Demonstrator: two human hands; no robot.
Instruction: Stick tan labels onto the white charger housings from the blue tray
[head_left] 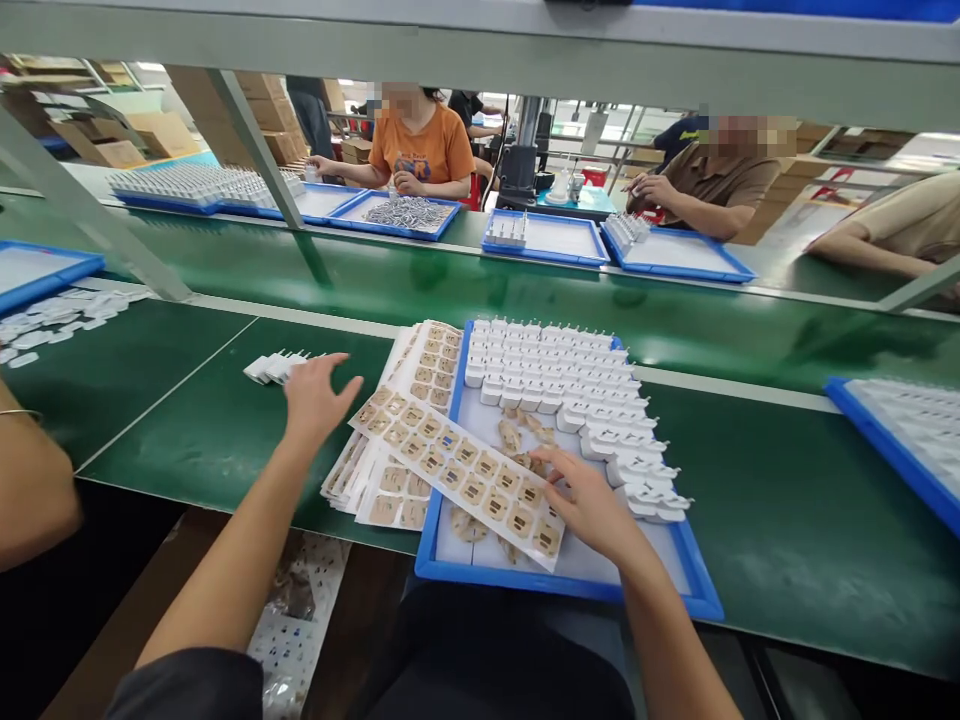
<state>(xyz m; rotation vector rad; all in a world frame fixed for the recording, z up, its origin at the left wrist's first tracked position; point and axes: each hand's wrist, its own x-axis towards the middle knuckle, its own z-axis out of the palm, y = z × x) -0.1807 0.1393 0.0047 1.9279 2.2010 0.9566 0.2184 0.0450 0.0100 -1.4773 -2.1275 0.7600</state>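
My left hand (319,395) is over the green table beside a small group of white plug-like pieces (271,367), its thumb and forefinger spread; nothing shows between them. My right hand (581,495) rests its fingertips at the right end of a sheet of tan stickers (465,470), the fingers slightly bent. That sheet lies slanted across a stack of similar sheets (386,490) and a blue-rimmed tray (525,582). Rows of white plug pieces with metal pins (547,365) fill the back and right side of the tray. Crumpled tan scraps (510,435) lie inside it.
Flat white parts (56,315) and a person's arm (34,480) are at the left. Another blue tray (885,440) stands at the right. Beyond the green belt (375,275), people sit behind more trays (547,240). A slanted metal post (90,215) rises at left.
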